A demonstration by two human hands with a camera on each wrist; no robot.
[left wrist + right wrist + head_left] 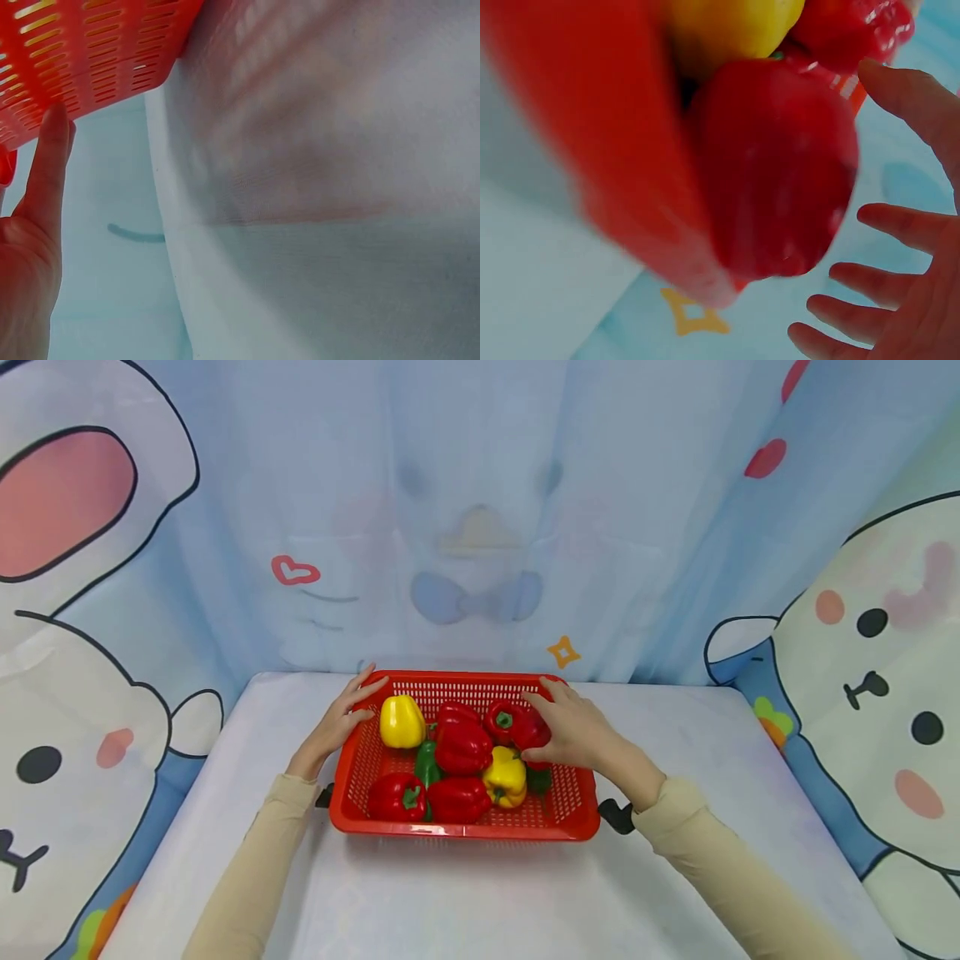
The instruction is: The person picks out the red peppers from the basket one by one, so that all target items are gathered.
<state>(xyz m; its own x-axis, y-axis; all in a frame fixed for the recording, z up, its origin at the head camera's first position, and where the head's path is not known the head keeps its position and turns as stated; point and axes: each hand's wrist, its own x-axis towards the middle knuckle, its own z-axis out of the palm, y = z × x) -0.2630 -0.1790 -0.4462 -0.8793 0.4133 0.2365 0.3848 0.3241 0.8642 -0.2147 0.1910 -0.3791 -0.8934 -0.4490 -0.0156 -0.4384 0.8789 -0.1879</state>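
Observation:
A red plastic basket (465,832) holds several bell peppers. My left hand (339,720) rests at its left rim with fairly straight fingers; in the left wrist view a finger (51,161) lies against the slotted outer wall. Nearest this hand inside is a yellow bell pepper (402,723). At the basket's right side, my right hand (576,727) reaches over a red bell pepper (534,727). In the right wrist view its fingers are spread beside a red bell pepper (776,172), with a gap between. Nothing is in that palm.
Other peppers in the basket include a yellow one (506,778), a green one (427,766) and a red one (397,797). The basket is over a white-covered table (450,902). A blue printed curtain (480,460) hangs behind and at both sides.

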